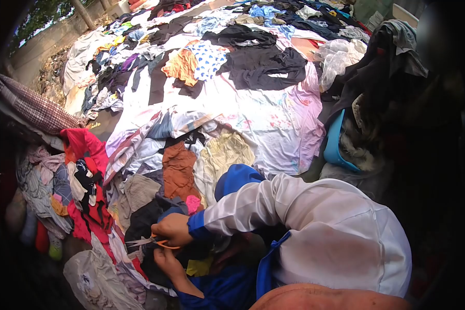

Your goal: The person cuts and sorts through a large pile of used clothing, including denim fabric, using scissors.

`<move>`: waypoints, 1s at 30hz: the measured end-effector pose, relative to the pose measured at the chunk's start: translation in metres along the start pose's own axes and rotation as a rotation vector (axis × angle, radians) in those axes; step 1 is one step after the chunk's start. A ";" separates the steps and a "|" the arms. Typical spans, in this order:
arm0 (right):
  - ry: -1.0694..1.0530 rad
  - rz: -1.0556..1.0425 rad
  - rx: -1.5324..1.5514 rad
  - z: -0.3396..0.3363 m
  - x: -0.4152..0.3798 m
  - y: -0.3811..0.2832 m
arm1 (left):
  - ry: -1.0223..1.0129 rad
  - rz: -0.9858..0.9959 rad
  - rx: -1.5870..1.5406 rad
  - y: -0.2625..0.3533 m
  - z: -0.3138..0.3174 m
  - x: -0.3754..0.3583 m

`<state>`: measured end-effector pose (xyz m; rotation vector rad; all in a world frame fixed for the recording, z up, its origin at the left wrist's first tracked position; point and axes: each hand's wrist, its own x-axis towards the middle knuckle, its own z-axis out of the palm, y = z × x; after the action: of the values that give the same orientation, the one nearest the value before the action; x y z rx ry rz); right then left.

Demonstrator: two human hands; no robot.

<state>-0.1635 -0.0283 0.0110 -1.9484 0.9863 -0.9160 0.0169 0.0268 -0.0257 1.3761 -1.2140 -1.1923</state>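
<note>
My right hand (174, 229), at the end of a white sleeve with a blue cuff, is closed round the orange handles of a pair of scissors (141, 241). The blades point left and look slightly apart. Just below them my left hand (169, 262), in a blue sleeve, has its fingers closed at the edge of a dark cloth (151, 264). The fingertips are partly hidden. A black garment (142, 221) lies above the blades, with a pink scrap (192, 204) and a rust-brown cloth (179, 170) farther up.
Spread clothes cover the ground ahead, including a pale printed sheet (279, 121). Red cloth (85, 147) and a heap of garments (41, 175) lie at the left. A blue-rimmed container (334, 144) with dark garments stands at the right. A yellow scrap (199, 267) is beside my left hand.
</note>
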 end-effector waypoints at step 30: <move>0.155 0.013 0.015 0.002 -0.004 -0.001 | -0.117 -0.236 -0.152 0.026 0.011 -0.004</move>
<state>-0.1629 -0.0241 0.0101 -1.8787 1.0751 -1.0772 0.0029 0.0279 -0.0012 1.3778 -1.0363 -1.5160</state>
